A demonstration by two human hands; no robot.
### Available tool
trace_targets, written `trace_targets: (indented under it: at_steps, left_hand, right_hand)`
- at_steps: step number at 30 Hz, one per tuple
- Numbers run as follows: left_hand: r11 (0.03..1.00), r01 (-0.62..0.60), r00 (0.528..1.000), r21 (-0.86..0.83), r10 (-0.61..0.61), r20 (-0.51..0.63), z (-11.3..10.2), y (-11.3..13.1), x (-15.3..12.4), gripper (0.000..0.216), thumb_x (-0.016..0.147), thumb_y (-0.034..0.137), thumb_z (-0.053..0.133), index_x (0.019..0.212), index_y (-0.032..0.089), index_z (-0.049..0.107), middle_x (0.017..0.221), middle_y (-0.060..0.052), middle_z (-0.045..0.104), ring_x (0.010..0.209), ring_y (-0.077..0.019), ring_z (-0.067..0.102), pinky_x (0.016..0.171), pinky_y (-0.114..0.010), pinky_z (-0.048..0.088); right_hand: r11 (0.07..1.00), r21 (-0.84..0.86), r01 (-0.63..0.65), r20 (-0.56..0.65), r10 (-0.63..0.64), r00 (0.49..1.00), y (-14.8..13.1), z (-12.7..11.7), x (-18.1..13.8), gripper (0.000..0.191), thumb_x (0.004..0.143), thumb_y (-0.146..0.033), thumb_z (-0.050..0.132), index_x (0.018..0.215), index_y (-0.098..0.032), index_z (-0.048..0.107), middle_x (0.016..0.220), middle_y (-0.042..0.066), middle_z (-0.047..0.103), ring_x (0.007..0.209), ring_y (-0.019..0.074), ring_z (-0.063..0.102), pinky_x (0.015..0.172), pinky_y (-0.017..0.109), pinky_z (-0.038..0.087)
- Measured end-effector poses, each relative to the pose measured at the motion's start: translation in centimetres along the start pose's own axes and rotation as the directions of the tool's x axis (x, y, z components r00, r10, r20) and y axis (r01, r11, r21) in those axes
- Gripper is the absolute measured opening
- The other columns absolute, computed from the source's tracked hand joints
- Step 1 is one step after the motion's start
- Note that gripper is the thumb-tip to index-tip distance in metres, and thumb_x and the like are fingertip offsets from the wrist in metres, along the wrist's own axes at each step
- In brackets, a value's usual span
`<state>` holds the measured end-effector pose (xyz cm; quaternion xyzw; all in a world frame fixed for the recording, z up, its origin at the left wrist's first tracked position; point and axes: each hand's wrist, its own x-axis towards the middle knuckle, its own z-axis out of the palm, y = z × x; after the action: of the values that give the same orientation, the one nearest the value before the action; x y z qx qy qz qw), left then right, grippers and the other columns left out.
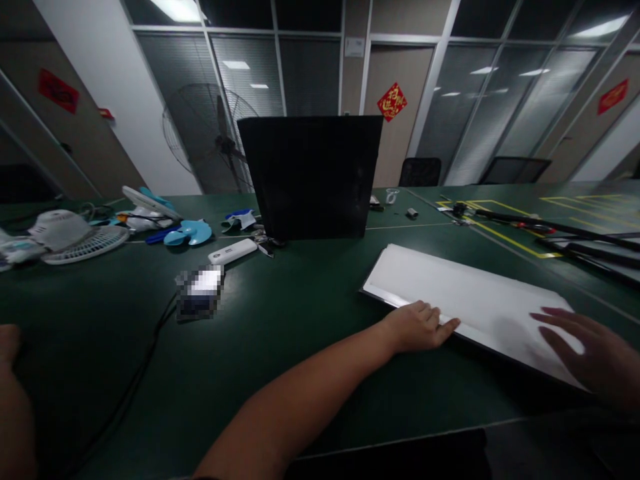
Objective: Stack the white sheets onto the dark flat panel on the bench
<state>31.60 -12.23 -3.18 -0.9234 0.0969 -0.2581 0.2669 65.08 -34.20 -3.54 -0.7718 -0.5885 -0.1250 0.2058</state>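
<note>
A long white panel (pixel 475 293) with a dark edge beneath it lies slanted on the table at the right. A narrow pale strip (pixel 480 331) runs along its near side. My left hand (pixel 423 327) grips this near edge, fingers bent over the strip and thumb stretched to the right. Over the panel's right end is my right hand (pixel 590 347), its fingers apart and slightly blurred, holding nothing. A faint shadow of it falls on the white surface. I cannot tell whether its fingertips touch the panel.
A large black panel (pixel 313 177) stands upright behind. Left are fan parts (pixel 90 243), blue fan blades (pixel 189 233), a white remote-like bar (pixel 233 251) and a blurred-out device (pixel 201 291) with a cable. Black rods (pixel 560 227) lie right. Another person's arm (pixel 13 407) rests far left.
</note>
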Motion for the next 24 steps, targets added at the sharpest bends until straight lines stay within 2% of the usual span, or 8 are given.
trace_targets:
  at_steps: [2, 4, 7, 12, 15, 18, 21, 24]
  left_hand:
    - [0.998, 0.057, 0.998, 0.021, -0.057, 0.038, 0.4, 0.2, 0.1, 0.047, 0.109, 0.017, 0.047, 0.156, 0.014, 0.050, 0.127, -0.022, 0.074, 0.110, -0.0257, 0.076, 0.093, -0.039, 0.055]
    - [0.995, 0.094, 0.994, 0.028, -0.096, 0.055, 0.6, 0.3, 0.0, 0.050, 0.109, 0.020, 0.049, 0.158, 0.018, 0.048, 0.134, -0.022, 0.072, 0.117, -0.0263, 0.074, 0.098, -0.040, 0.054]
    - [0.989, 0.143, 0.989, 0.031, -0.144, 0.040, 0.6, 0.2, -0.4, 0.046, 0.110, 0.023, 0.049, 0.156, 0.021, 0.051, 0.136, -0.019, 0.071, 0.123, -0.0260, 0.072, 0.103, -0.041, 0.052]
    - [0.985, 0.172, 0.985, -0.007, -0.172, -0.007, 0.0, -0.3, -0.7, 0.036, 0.110, 0.022, 0.047, 0.140, 0.021, 0.066, 0.137, -0.015, 0.071, 0.125, -0.0278, 0.070, 0.095, -0.038, 0.056]
    - [0.982, 0.186, 0.982, -0.031, -0.187, -0.037, -0.6, -0.5, -0.6, 0.032, 0.110, 0.021, 0.046, 0.129, 0.019, 0.072, 0.137, -0.013, 0.071, 0.123, -0.0276, 0.070, 0.087, -0.035, 0.057]
    - [0.979, 0.196, 0.979, -0.049, -0.199, -0.043, -0.9, -0.6, -0.6, 0.032, 0.109, 0.020, 0.046, 0.125, 0.018, 0.073, 0.129, -0.012, 0.074, 0.114, -0.0252, 0.072, 0.081, -0.033, 0.056]
    - [0.976, 0.210, 0.976, -0.050, -0.212, -0.045, -0.7, -0.6, -0.7, 0.031, 0.109, 0.022, 0.047, 0.127, 0.021, 0.073, 0.128, -0.011, 0.074, 0.116, -0.0257, 0.071, 0.091, -0.040, 0.057]
    - [0.971, 0.238, 0.970, -0.024, -0.239, -0.032, -0.4, -0.4, -0.9, 0.031, 0.109, 0.027, 0.049, 0.130, 0.025, 0.071, 0.141, -0.013, 0.069, 0.127, -0.0310, 0.066, 0.105, -0.055, 0.052]
  right_hand:
    - [0.994, 0.076, 0.082, 0.107, -0.090, 0.990, -4.4, 1.4, 0.8, 0.052, 0.095, -0.059, 0.043, 0.134, -0.039, 0.071, 0.154, 0.011, 0.059, 0.148, 0.0326, 0.048, 0.127, 0.052, 0.037]
    - [0.991, 0.107, 0.078, 0.240, -0.102, 0.965, -7.7, 2.4, 1.8, 0.060, 0.097, -0.061, 0.039, 0.146, -0.039, 0.064, 0.164, 0.004, 0.048, 0.156, 0.0314, 0.035, 0.129, 0.055, 0.032]
    - [0.992, 0.112, 0.055, 0.412, -0.097, 0.906, -9.8, 3.4, 3.4, 0.068, 0.099, -0.065, 0.035, 0.161, -0.041, 0.047, 0.172, -0.001, 0.033, 0.160, 0.0330, 0.022, 0.128, 0.065, 0.024]
    - [0.993, 0.105, 0.056, 0.499, -0.102, 0.860, -9.6, 4.2, 5.6, 0.070, 0.100, -0.067, 0.032, 0.166, -0.043, 0.038, 0.174, -0.002, 0.025, 0.161, 0.0333, 0.017, 0.126, 0.068, 0.018]
    - [0.995, 0.080, 0.067, 0.525, -0.099, 0.845, -9.6, 4.7, 6.5, 0.071, 0.101, -0.068, 0.027, 0.167, -0.043, 0.035, 0.174, -0.003, 0.023, 0.161, 0.0329, 0.017, 0.125, 0.071, 0.019]
    - [0.997, 0.051, 0.058, 0.535, -0.076, 0.841, -9.4, 5.3, 7.4, 0.070, 0.102, -0.067, 0.021, 0.167, -0.045, 0.032, 0.174, -0.004, 0.022, 0.161, 0.0317, 0.016, 0.124, 0.071, 0.020]
    - [0.999, 0.013, 0.040, 0.540, -0.041, 0.841, -8.7, 5.9, 8.5, 0.070, 0.103, -0.066, 0.018, 0.168, -0.045, 0.031, 0.175, -0.004, 0.021, 0.161, 0.0330, 0.016, 0.122, 0.075, 0.022]
    - [1.000, -0.013, 0.019, 0.536, -0.009, 0.844, -7.8, 6.5, 9.9, 0.072, 0.102, -0.067, 0.019, 0.168, -0.041, 0.033, 0.175, 0.000, 0.022, 0.161, 0.0365, 0.018, 0.120, 0.077, 0.022]
